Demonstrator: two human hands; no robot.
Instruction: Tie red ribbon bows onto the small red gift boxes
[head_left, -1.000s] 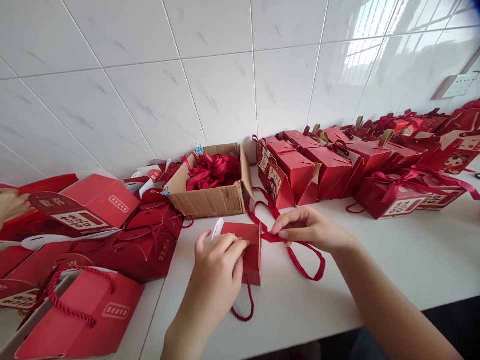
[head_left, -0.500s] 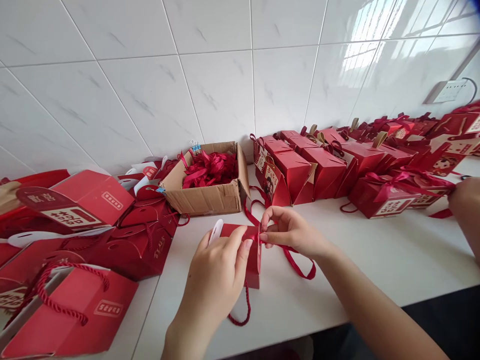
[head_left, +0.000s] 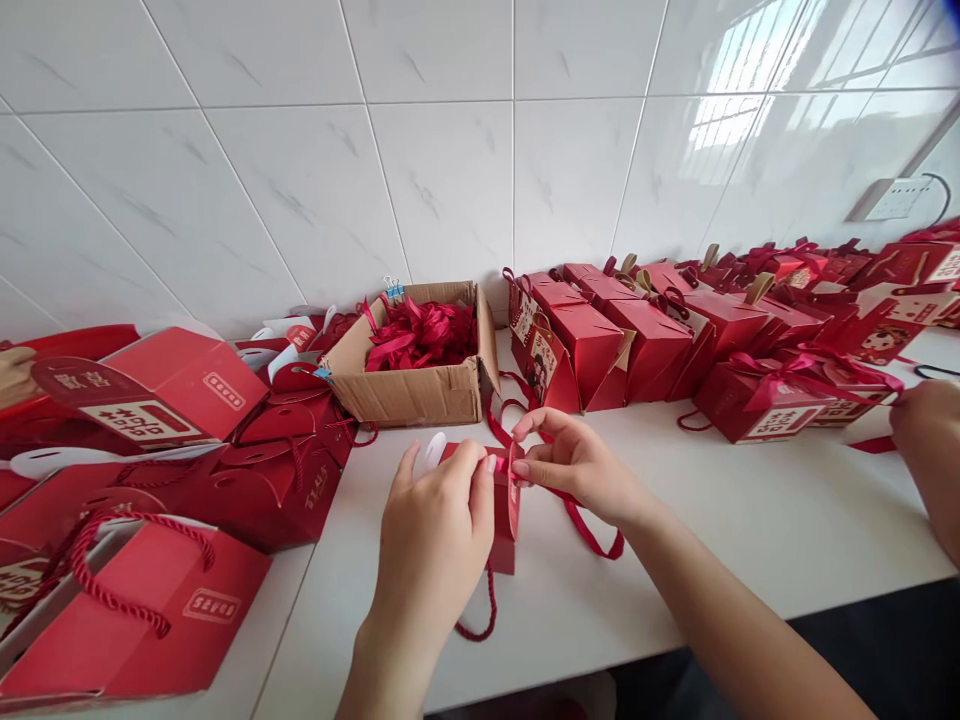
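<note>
The box sits on the table, right in front of the person, between the two hands. The left hand bends over its top, thumb tip close to the ribbon; whether those fingers pinch it or only steady the box, I cannot tell. The right hand has thumb and finger closed on the ribbon at the box's upper edge, just beside the left thumb. The ribbon could twist or slip at this spot, I judge, since it is thin and the grip is at the fingertips; a hard pull might bend the card edge or drag the box, which looks light. The slack loops on the table could snag under the right wrist, and the cord hanging from the near side could get caught as well. Just behind stands the carton full of loose ribbons, limiting room at the back. Stacked boxes crowd the left, standing boxes fill the back right, and bow-tied boxes lie farther right, near a co-worker's hand.
</note>
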